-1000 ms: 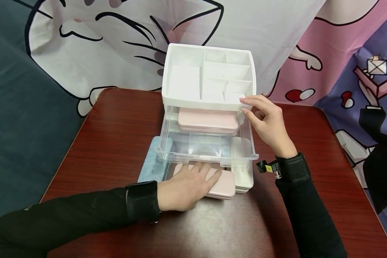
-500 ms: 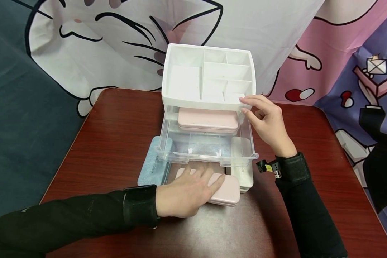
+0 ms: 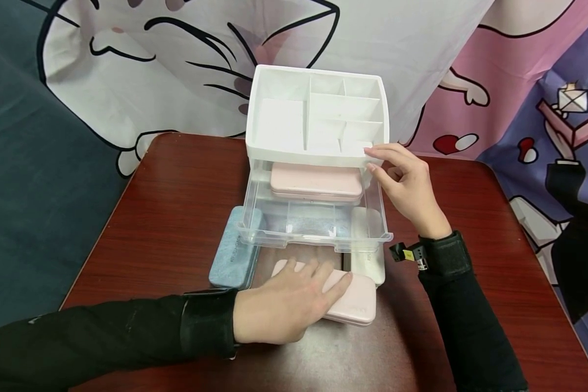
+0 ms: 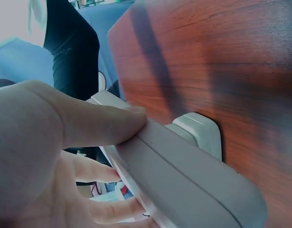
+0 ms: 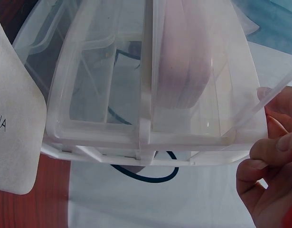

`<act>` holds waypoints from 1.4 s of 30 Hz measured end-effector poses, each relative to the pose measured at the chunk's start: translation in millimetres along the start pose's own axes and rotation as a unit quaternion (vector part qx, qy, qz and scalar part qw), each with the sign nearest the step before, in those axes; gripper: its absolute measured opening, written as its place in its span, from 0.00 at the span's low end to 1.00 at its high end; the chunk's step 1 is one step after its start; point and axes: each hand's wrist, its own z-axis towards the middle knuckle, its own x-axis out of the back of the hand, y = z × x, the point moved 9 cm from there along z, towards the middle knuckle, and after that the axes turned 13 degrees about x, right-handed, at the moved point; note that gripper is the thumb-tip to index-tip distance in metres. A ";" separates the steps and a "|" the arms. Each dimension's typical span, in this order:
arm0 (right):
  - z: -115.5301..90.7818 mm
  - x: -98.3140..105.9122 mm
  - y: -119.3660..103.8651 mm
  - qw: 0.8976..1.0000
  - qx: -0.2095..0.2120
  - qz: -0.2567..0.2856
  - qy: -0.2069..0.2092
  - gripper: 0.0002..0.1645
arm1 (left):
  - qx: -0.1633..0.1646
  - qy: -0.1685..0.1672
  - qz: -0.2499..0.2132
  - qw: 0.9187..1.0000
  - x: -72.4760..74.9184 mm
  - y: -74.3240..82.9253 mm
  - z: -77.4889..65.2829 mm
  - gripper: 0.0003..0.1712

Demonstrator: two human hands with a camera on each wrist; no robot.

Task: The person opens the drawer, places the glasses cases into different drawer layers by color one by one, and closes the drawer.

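Note:
My left hand [image 3: 289,305] grips a pale pink case [image 3: 355,299] in front of the drawer organizer. In the left wrist view the thumb presses one long edge of this case [image 4: 193,175], with the other fingers across its face. My right hand [image 3: 409,188] holds the front right corner of the white organizer top [image 3: 279,122], index fingertip on the rim and thumb just below. Beneath that top, a clear drawer [image 3: 313,238] is pulled out, and a second pink case [image 3: 316,182] lies at its back.
A blue case [image 3: 232,256] lies left of the organizer, and a cream case [image 3: 369,267] lies on the right, partly under the drawer front. The brown table [image 3: 176,218] ends at a patterned curtain [image 3: 411,43] behind the organizer.
My left hand has drawn the pink case toward me and slightly right, away from the drawer front. The right hand and organizer have stayed in place.

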 end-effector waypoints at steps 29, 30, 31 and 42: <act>0.4 0.7 -1.9 1.000 0.002 0.005 0.002 0.17 | -0.028 0.072 -0.022 0.997 33.4 8.6 -8.3 0.47; 0.4 0.7 -1.9 1.000 0.002 0.005 0.002 0.17 | -0.028 0.072 -0.020 0.997 34.0 8.6 -8.6 0.47; 0.4 0.7 -1.9 1.000 0.002 0.005 0.002 0.17 | -0.028 0.072 -0.019 0.997 34.7 8.7 -8.8 0.47; -0.3 0.4 -2.0 1.000 0.004 0.008 0.001 0.16 | -0.029 0.092 -0.001 0.995 46.2 7.4 -10.6 0.43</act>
